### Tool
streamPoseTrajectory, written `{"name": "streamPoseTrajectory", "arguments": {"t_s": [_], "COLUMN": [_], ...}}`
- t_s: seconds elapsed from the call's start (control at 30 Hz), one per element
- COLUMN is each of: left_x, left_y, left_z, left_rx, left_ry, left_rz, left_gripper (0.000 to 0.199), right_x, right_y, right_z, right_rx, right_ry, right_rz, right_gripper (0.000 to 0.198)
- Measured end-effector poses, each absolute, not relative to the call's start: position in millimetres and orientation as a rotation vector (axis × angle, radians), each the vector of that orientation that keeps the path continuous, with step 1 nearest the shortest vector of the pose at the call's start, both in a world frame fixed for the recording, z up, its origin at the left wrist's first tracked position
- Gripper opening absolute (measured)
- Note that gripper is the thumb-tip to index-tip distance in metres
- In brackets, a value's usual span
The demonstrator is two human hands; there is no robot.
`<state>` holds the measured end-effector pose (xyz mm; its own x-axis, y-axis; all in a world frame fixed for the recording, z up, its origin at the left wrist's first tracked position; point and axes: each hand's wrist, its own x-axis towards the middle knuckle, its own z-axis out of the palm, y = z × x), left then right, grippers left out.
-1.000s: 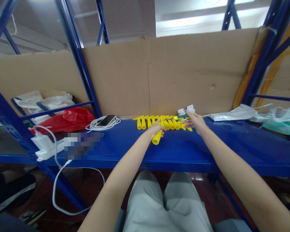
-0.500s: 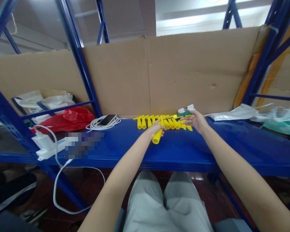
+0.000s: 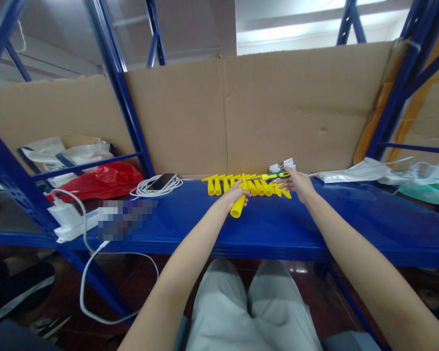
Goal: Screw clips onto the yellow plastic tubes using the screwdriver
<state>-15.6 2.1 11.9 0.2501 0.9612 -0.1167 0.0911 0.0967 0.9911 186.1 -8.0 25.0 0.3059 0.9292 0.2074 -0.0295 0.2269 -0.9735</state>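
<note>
My left hand (image 3: pixel 235 196) is closed around a yellow tube-shaped part (image 3: pixel 236 210), its open round end facing me. At its far end the part has a narrow crosspiece. My right hand (image 3: pixel 296 182) grips the green and yellow handle of a screwdriver (image 3: pixel 276 175) between thumb and fingers. The screwdriver lies nearly level, its shaft pointing left to the top of the held part; fingers and parts hide whether the tip touches. Behind my hands, a row of similar yellow parts (image 3: pixel 217 186) lies on the blue shelf (image 3: pixel 278 229).
White pieces (image 3: pixel 289 163) lie behind the screwdriver. To the left are a phone (image 3: pixel 163 181) on a coiled white cable (image 3: pixel 141 190), a red bag (image 3: pixel 106 179) and a white power strip (image 3: pixel 73 229). A cardboard panel (image 3: pixel 183 117) stands behind; a white packet (image 3: pixel 354 170) lies right.
The screwdriver handle has turned, showing more yellow, and my right fingers have shifted slightly left along it. My left hand and its yellow part stay in place.
</note>
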Motion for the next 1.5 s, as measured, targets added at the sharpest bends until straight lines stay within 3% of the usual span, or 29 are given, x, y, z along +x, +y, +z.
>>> {"name": "streamPoseTrajectory", "arguments": {"t_s": [0.43,0.7,1.0,1.27,1.5], "left_x": [-14.8,-15.5,-14.7,-14.6,-14.0], "left_y": [2.9,5.5,2.5,1.1,1.6], "left_z": [11.8,11.6,12.8,12.1,12.3], "left_rx": [1.301,1.3,1.299,1.328,1.325], "left_ry": [1.126,1.142,1.114,1.097,1.112], "left_rz": [0.93,0.94,0.953,0.952,0.969], "left_gripper": [0.084,0.083,0.08,0.081,0.08], "right_x": [189.0,190.9,188.4,189.1,188.8], "right_y": [-7.4,-6.8,-7.1,-4.6,-6.0], "right_z": [23.0,26.0,25.9,22.5,25.7], "right_rx": [-1.06,-0.897,-1.003,-1.006,-0.88], "right_ry": [-1.087,-1.097,-1.04,-1.054,-1.084], "right_rz": [0.852,1.05,0.959,0.883,0.998], "right_gripper": [0.028,0.008,0.019,0.018,0.015]}}
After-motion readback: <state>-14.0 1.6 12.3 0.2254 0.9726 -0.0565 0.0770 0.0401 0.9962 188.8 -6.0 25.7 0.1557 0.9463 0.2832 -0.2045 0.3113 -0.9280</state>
